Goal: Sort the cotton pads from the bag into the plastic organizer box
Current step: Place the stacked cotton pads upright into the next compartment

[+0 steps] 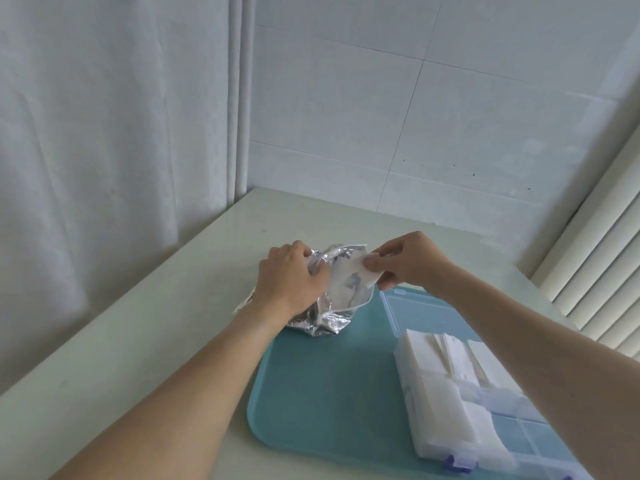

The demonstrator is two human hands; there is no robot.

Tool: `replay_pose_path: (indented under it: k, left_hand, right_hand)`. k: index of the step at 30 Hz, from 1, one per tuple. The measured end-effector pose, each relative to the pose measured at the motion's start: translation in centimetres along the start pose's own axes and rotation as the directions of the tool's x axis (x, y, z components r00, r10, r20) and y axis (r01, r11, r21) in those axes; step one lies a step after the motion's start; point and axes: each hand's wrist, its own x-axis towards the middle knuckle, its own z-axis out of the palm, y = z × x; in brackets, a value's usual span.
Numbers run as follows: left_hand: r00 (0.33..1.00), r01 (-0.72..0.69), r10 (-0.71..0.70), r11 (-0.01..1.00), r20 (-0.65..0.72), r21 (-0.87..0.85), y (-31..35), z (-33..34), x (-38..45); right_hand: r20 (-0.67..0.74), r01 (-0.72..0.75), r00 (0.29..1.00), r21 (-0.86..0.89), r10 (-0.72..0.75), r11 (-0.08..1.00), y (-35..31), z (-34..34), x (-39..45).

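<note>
- One crumpled silver foil bag point(327, 296), at the far left corner of the tray.
- One flat teal plastic tray point(322, 386), by the tabletop's near right edge.
- One clear plastic organizer box point(485, 393) with purple latches.
- One white square cotton pad point(369, 277) held in the air; those stacked in the box are too many to count.
- Two bare hands: the left hand point(294, 277) and the right hand point(405, 259).
</note>
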Motion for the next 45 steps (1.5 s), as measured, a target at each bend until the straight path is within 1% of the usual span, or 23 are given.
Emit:
replay_pose_path:
  k: [1,3,5,6,8,9,10,12,16,18,21,23,26,28,30,32,33,35,37,39,42,45]
  left_hand:
    - [0.999,-0.033,0.033,0.999,-0.017,-0.022,0.2,0.2,-0.3]
    - [0.987,-0.147,0.137,0.982,-0.087,-0.12,1.2,0.3,-1.1]
    - [0.954,-0.283,0.25,0.932,-0.164,-0.225,2.3,0.2,-1.7]
    - [0.937,-0.339,0.305,0.91,-0.168,-0.24,2.6,0.4,-1.9]
    - [0.907,-0.422,0.41,0.889,-0.102,-0.18,3.5,0.8,-2.2]
    - [0.898,-0.44,0.435,0.888,-0.063,-0.132,3.8,1.3,-2.2]
    - [0.891,-0.455,0.453,0.886,-0.035,-0.095,4.3,1.7,-2.3]
    - [0.891,-0.451,0.454,0.888,0.015,-0.087,5.4,2.2,-2.2]
    - [0.898,-0.388,0.422,0.893,0.127,-0.228,8.8,2.0,-1.6]
    - [0.89,-0.395,0.434,0.888,0.142,-0.235,10.2,1.9,-1.0]
    - [0.897,-0.284,0.377,0.892,0.231,-0.352,11.5,1.6,-0.4]
    - [0.888,-0.226,0.365,0.875,0.279,-0.427,12.2,1.6,-0.2]
    - [0.881,-0.129,0.322,0.868,0.347,-0.48,12.8,1.7,0.8]
    - [0.873,-0.027,0.251,0.881,0.418,-0.473,12.8,2.1,1.9]
    - [0.859,0.087,0.187,0.864,0.477,-0.496,12.8,2.2,2.5]
    - [0.853,0.165,0.178,0.8,0.491,-0.577,13.1,2.9,3.0]
    - [0.854,0.19,0.182,0.762,0.487,-0.619,13.3,3.3,3.0]
    - [0.845,0.223,0.196,0.716,0.497,-0.661,13.7,4.3,2.7]
    - [0.808,0.268,0.216,0.692,0.548,-0.67,13.9,5.3,2.3]
    - [0.78,0.319,0.219,0.668,0.587,-0.673,14.1,5.7,2.2]
    - [0.777,0.373,0.174,0.647,0.605,-0.665,13.8,5.9,2.5]
    - [0.798,0.355,0.135,0.682,0.587,-0.639,13.5,6.2,2.6]
  right_hand:
    - [0.009,-0.018,1.0,0.02,0.018,1.0,0.4,-0.2,-0.4]
    - [0.015,-0.037,0.999,0.094,0.036,0.995,0.9,-0.8,-1.4]
    - [0.003,-0.032,0.999,0.167,0.032,0.985,1.3,-1.8,-2.2]
    - [0.003,-0.028,1.0,0.197,0.028,0.98,1.3,-2.3,-2.6]
    - [0.006,-0.016,1.0,0.244,0.015,0.97,1.5,-3.5,-3.6]
    - [0.005,-0.01,1.0,0.257,0.009,0.966,1.8,-4.1,-4.0]
    - [0.003,-0.004,1.0,0.273,0.003,0.962,2.1,-4.7,-4.6]
    - [0.019,0.003,1.0,0.308,-0.01,0.951,2.6,-5.7,-5.4]
    - [0.111,0.008,0.992,0.376,-0.054,0.927,3.4,-6.9,-6.6]
    - [0.11,0.01,0.992,0.411,-0.06,0.912,3.8,-7.5,-6.7]
    - [0.099,-0.011,0.994,0.445,-0.038,0.895,4.4,-8.5,-6.5]
    - [0.144,-0.047,0.989,0.469,-0.024,0.882,4.9,-9.2,-6.4]
    - [0.202,-0.083,0.979,0.469,-0.016,0.879,5.5,-10.6,-6.4]
    - [0.169,-0.062,0.986,0.411,-0.009,0.909,6.0,-11.7,-6.3]
    - [0.066,-0.012,0.998,0.375,-0.014,0.927,6.4,-12.4,-6.2]
    - [-0.032,0.03,0.999,0.395,-0.019,0.918,6.6,-12.6,-5.7]
    - [-0.06,0.042,0.998,0.391,-0.019,0.919,6.5,-12.5,-5.4]
    - [-0.078,0.038,0.997,0.318,-0.014,0.947,6.2,-11.9,-4.9]
    - [-0.066,0.025,0.998,0.16,-0.014,0.987,5.7,-11.3,-4.6]
    - [-0.047,0.04,0.998,0.013,-0.04,0.999,5.5,-10.7,-4.5]
    - [-0.097,0.046,0.993,-0.161,-0.062,0.986,5.3,-10.3,-4.2]
    - [-0.138,0.005,0.989,-0.296,-0.048,0.955,4.9,-11.5,-4.8]
